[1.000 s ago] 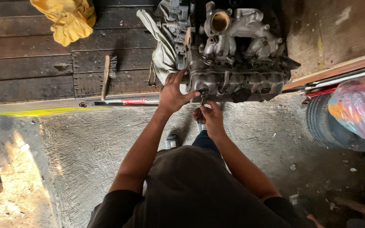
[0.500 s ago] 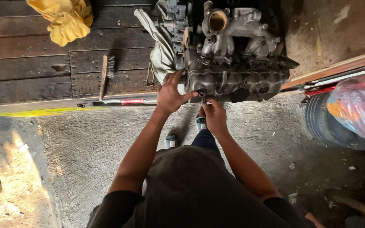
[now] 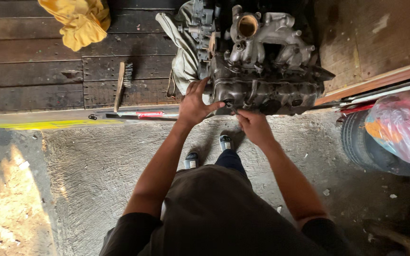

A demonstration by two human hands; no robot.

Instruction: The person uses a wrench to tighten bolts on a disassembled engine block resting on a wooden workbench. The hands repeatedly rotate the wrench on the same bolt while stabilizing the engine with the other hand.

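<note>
A grey metal engine block (image 3: 266, 90) with an intake manifold on top sits at the edge of a dark wooden platform (image 3: 48, 80). My left hand (image 3: 195, 102) rests on the engine's near left corner, fingers spread and thumb stretched toward a dark round port. My right hand (image 3: 254, 125) is closed around a small dark tool or part pressed against the engine's lower front face; what it is stays unclear. A beige cloth (image 3: 183, 52) hangs beside the engine's left side.
A wire brush (image 3: 122, 83) lies on the planks, with a crumpled yellow cloth (image 3: 79, 19) further back. A thin red-and-white bar (image 3: 138, 114) runs along the platform edge. At the right stands a tyre (image 3: 366, 147) with a pink plastic bag (image 3: 402, 125). My feet stand on rough concrete (image 3: 96, 161).
My right hand has shifted slightly right and lower along the engine's front face. My left hand stays on the engine's corner with its thumb now reaching out.
</note>
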